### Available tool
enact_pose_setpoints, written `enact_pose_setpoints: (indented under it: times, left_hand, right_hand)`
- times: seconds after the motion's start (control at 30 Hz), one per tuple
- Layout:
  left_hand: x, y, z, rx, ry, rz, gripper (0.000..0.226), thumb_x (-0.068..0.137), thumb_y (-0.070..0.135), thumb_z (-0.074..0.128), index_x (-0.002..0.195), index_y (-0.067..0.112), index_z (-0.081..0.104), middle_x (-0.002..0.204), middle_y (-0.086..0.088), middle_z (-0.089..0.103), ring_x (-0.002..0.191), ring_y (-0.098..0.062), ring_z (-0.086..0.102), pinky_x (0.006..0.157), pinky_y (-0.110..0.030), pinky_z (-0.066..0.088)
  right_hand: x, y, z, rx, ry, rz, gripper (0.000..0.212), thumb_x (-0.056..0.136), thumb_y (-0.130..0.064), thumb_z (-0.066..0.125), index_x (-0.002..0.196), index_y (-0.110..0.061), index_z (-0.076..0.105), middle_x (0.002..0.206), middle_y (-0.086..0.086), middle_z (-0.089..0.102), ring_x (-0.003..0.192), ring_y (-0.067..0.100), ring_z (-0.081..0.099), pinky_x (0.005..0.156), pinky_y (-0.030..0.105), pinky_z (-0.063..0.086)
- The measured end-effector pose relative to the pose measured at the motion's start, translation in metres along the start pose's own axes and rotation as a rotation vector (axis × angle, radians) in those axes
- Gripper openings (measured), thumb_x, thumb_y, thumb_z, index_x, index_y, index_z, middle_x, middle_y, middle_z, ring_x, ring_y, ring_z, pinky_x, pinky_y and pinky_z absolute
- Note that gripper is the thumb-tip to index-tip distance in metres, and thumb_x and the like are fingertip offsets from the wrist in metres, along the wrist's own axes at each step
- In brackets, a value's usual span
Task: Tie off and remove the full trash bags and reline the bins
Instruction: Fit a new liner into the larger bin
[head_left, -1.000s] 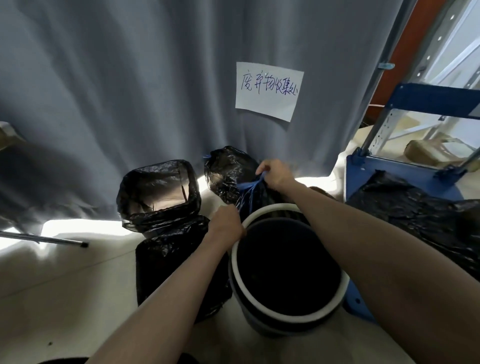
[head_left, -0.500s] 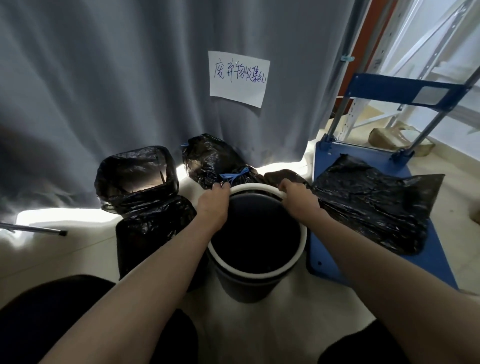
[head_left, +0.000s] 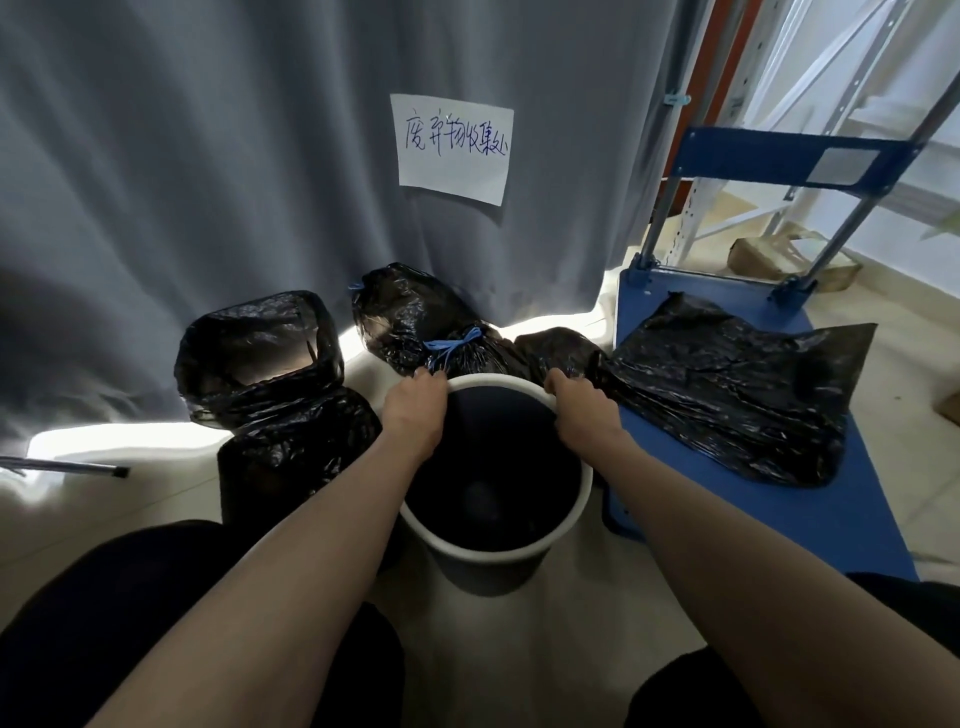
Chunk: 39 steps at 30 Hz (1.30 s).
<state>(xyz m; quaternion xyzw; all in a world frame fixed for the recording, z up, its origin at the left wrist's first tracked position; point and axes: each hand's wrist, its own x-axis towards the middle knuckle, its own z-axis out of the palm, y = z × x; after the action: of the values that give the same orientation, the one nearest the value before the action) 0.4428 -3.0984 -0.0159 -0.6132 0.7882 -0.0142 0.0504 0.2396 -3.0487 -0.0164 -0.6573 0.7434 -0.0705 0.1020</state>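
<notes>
A round dark bin (head_left: 493, 551) with a white rim stands on the floor in front of me, with no liner in it. My left hand (head_left: 415, 410) grips the far left of the rim and my right hand (head_left: 582, 410) grips the far right. Just behind the bin lie tied black trash bags (head_left: 415, 317), one closed with a blue drawstring (head_left: 452, 345). To the left stands a square bin (head_left: 260, 353) lined with a black bag. A flat black bag (head_left: 727, 389) lies spread on the blue cart.
A blue platform cart (head_left: 831, 519) with a metal handle stands at the right. A grey curtain (head_left: 208, 156) with a handwritten paper sign (head_left: 454, 148) hangs behind the bins. A thin metal rod (head_left: 67, 465) lies on the floor at the left. My dark-clothed knees fill the bottom.
My right hand let go of the blue drawstring of the tied bag and came back to the bin. Both hands now hold the round bin's rim, and the view has pulled back.
</notes>
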Motion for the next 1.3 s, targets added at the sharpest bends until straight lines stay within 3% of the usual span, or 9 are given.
enact_pose_setpoints:
  times: [0.37,0.47,0.57,0.67,0.8,0.87,0.93,1.2,1.3]
  left_hand:
    - [-0.003,0.005,0.009,-0.051,0.032,0.049,0.037,0.090,-0.004,0.052,0.125,0.007,0.054,0.124,-0.012,0.054,0.106,-0.033,0.062,0.083,-0.040,0.051]
    - [-0.005,-0.001,0.004,-0.123,-0.036,0.062,0.037,0.092,0.010,0.057,0.129,0.008,0.052,0.129,-0.012,0.050,0.114,-0.033,0.056,0.088,-0.043,0.049]
    - [-0.011,-0.003,-0.002,-0.163,-0.159,0.131,0.075,0.086,0.043,0.068,0.145,0.012,0.034,0.142,-0.012,0.038,0.130,-0.032,0.042,0.100,-0.044,0.042]
    - [-0.022,-0.006,-0.011,-0.112,-0.371,0.195,0.126,0.062,0.069,0.076,0.155,0.017,0.008,0.159,-0.006,0.014,0.144,-0.029,0.022,0.112,-0.047,0.032]
    - [-0.037,-0.014,-0.017,0.036,-0.574,0.175,0.159,0.037,0.075,0.082,0.154,0.023,-0.011,0.162,0.001,-0.010,0.149,-0.025,0.005,0.117,-0.052,0.025]
    - [-0.045,-0.017,-0.012,0.072,-0.585,0.183,0.163,0.035,0.074,0.083,0.153,0.021,-0.015,0.161,-0.002,-0.018,0.150,-0.026,-0.001,0.117,-0.052,0.025]
    - [-0.051,-0.019,-0.006,0.073,-0.560,0.191,0.163,0.036,0.071,0.085,0.153,0.020,-0.017,0.160,-0.004,-0.022,0.150,-0.026,-0.006,0.117,-0.053,0.024]
    - [-0.053,-0.012,-0.012,0.107,-0.559,0.199,0.159,0.039,0.070,0.085,0.151,0.030,-0.021,0.160,-0.008,-0.020,0.150,-0.030,-0.004,0.115,-0.055,0.027]
    - [-0.044,0.005,-0.027,0.178,-0.598,0.164,0.154,0.038,0.073,0.084,0.152,0.038,-0.015,0.162,-0.009,-0.002,0.148,-0.033,0.012,0.114,-0.050,0.031]
  right_hand:
    - [0.000,0.005,0.003,0.002,0.063,0.010,0.031,0.087,0.001,0.053,0.114,-0.016,0.049,0.107,0.010,0.059,0.089,0.034,0.059,0.065,0.037,0.037]
    - [-0.004,0.012,0.001,0.054,0.024,0.023,0.040,0.089,-0.001,0.053,0.126,-0.018,0.050,0.116,0.011,0.059,0.098,0.035,0.059,0.069,0.037,0.040]
    - [-0.016,0.012,-0.001,0.040,-0.091,0.026,0.053,0.090,-0.015,0.061,0.139,-0.017,0.042,0.132,0.011,0.047,0.115,0.035,0.053,0.083,0.044,0.046]
    - [-0.029,0.008,-0.009,-0.060,-0.272,0.030,0.076,0.082,-0.033,0.074,0.143,-0.013,0.034,0.140,0.013,0.037,0.125,0.036,0.046,0.095,0.049,0.045]
    - [-0.045,0.005,-0.026,-0.235,-0.553,0.029,0.126,0.065,-0.051,0.084,0.155,-0.019,0.003,0.160,0.011,0.007,0.141,0.037,0.030,0.108,0.054,0.037]
    - [-0.056,0.007,-0.028,-0.325,-0.623,0.009,0.137,0.063,-0.054,0.084,0.155,-0.021,-0.012,0.162,0.008,-0.012,0.146,0.036,0.021,0.112,0.055,0.032]
    - [-0.065,0.011,-0.026,-0.338,-0.611,-0.008,0.137,0.065,-0.048,0.085,0.154,-0.019,-0.016,0.161,0.008,-0.020,0.146,0.035,0.022,0.112,0.053,0.032]
    - [-0.078,0.017,-0.012,-0.305,-0.434,-0.059,0.123,0.071,-0.030,0.085,0.156,-0.020,-0.005,0.160,0.014,-0.014,0.131,0.038,0.043,0.101,0.049,0.046]
    - [-0.073,0.021,-0.009,-0.265,-0.482,-0.053,0.124,0.069,-0.034,0.085,0.155,-0.029,-0.004,0.160,0.013,-0.019,0.135,0.039,0.038,0.102,0.051,0.045]
